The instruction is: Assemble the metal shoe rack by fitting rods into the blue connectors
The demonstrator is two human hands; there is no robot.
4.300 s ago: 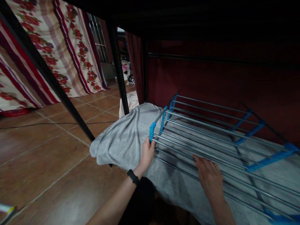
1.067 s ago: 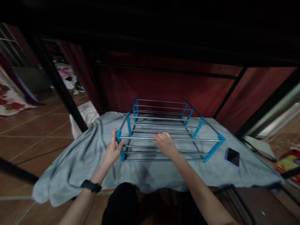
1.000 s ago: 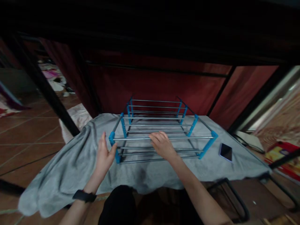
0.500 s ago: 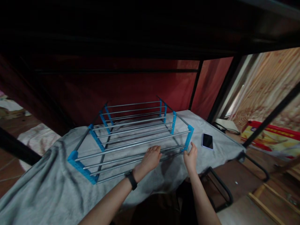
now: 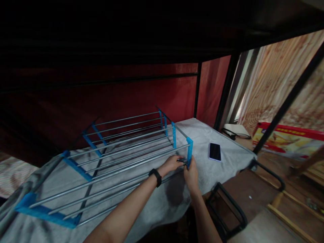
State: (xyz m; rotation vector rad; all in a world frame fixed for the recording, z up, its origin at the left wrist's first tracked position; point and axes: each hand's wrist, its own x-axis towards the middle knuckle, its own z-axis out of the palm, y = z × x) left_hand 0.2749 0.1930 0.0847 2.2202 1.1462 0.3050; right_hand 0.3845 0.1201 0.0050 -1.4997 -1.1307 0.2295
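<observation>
A rack of thin metal rods (image 5: 118, 153) with blue plastic end brackets lies on a grey cloth (image 5: 199, 135). My left hand (image 5: 172, 163), with a black watch on its wrist, reaches across and closes its fingers round the near rods at the rack's right end. My right hand (image 5: 191, 172) grips the near right blue bracket (image 5: 189, 152) from below. Both hands meet at that corner.
A dark phone (image 5: 215, 151) lies on the cloth just right of the rack. Dark red fabric hangs behind, and black metal posts (image 5: 286, 104) frame the space. A black tubular frame (image 5: 233, 209) sits below right, with a red-edged box (image 5: 286, 138) farther right.
The view swung right. My left hand left the rack's left blue corner and crossed to the right end; my right hand moved from the middle rods to the right corner bracket.
</observation>
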